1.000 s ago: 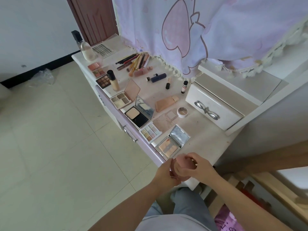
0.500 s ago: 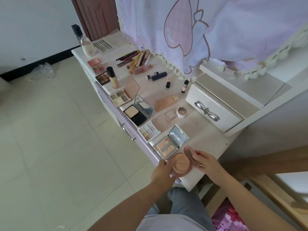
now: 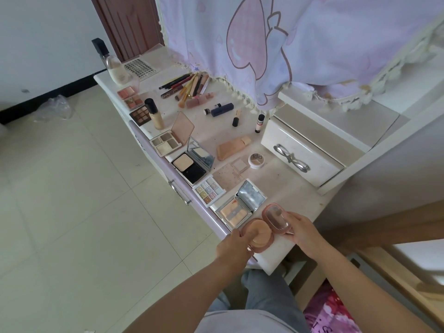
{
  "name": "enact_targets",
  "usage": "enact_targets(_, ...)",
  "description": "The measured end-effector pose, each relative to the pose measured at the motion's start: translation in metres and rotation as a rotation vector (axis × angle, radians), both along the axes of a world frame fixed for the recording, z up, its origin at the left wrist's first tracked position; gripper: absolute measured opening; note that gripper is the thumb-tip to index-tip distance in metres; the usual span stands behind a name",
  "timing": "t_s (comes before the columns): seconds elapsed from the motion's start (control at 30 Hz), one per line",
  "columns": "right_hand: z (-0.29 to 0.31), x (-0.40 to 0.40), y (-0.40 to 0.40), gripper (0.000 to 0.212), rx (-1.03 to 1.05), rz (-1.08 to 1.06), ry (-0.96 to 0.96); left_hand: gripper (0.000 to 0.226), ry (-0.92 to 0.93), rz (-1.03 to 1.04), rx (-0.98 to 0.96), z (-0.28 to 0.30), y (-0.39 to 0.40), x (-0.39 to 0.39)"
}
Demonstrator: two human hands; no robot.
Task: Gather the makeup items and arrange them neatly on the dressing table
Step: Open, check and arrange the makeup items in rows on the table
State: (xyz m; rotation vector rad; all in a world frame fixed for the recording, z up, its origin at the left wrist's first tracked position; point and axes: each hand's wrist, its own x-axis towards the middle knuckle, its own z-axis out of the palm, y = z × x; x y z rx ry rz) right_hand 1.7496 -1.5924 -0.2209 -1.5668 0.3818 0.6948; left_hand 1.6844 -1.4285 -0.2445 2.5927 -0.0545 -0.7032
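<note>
Here, a round pink cushion compact (image 3: 260,234) is held open low in the centre of the frame, at the near corner of the white dressing table (image 3: 288,188). Its base, with a peach puff showing, is gripped by the left hand (image 3: 234,245), whose fingers are curled round the left rim. Its hinged lid, mirror side up, is pinched at the right edge by the right hand (image 3: 304,233), thumb above and fingers beneath.

Just above and touching the compact, an open silver mirrored palette (image 3: 240,207) is seen. Further up along the table's left edge, a row is formed by a small pastel eyeshadow palette (image 3: 208,191), an open black powder compact (image 3: 191,164), an open four-pan palette with a pink lid (image 3: 171,138), a foundation bottle with a black cap (image 3: 155,114), a dark brown eyeshadow palette (image 3: 140,115) and two blush palettes (image 3: 129,98).

A peach tube (image 3: 233,147) and a small round pot (image 3: 256,161) are placed mid-table. Brushes and pencils (image 3: 189,86) are bunched near the upper centre, under a lilac fringed cloth (image 3: 300,44). A clear bottle with a black cap (image 3: 113,63) is stood at the far corner, upper left. A white drawer unit (image 3: 302,152) is set to the right.
</note>
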Motion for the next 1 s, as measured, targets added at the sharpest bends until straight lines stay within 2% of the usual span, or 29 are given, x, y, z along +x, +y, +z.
enact_targets(0.13, 0.0, -0.001, 0.001, 0.026, 0.007, -0.017, 0.004, 0.052, -0.028, -0.008, 0.0, -0.003, 0.003, -0.001)
enact_targets(0.23, 0.004, -0.003, 0.001, 0.022, -0.076, 0.042, -0.038, 0.048, -0.058, -0.005, -0.012, -0.002, 0.009, -0.005)
enact_targets(0.33, 0.01, -0.003, 0.0, 0.018, -0.296, 0.132, -0.18, 0.041, -0.142, 0.01, -0.028, 0.002, 0.023, -0.007)
enact_targets(0.47, 0.019, 0.011, 0.0, 0.026, -0.562, 0.237, -0.43, 0.035, -0.293, 0.052, -0.047, 0.006, 0.047, -0.002)
enact_targets(0.67, 0.032, 0.061, 0.025, 0.019, -0.62, 0.352, -0.612, 0.034, -0.29, 0.063, 0.002, 0.017, 0.069, 0.032)
enact_targets(0.87, 0.012, 0.139, 0.065, 0.047, -0.835, 0.614, -0.611, 0.036, -0.276, 0.137, 0.101, 0.033, 0.073, 0.065)
enact_targets(1.0, -0.006, 0.168, 0.076, 0.048, -0.988, 0.761, -0.624, 0.036, -0.295, 0.228, 0.112, 0.04, 0.074, 0.078)
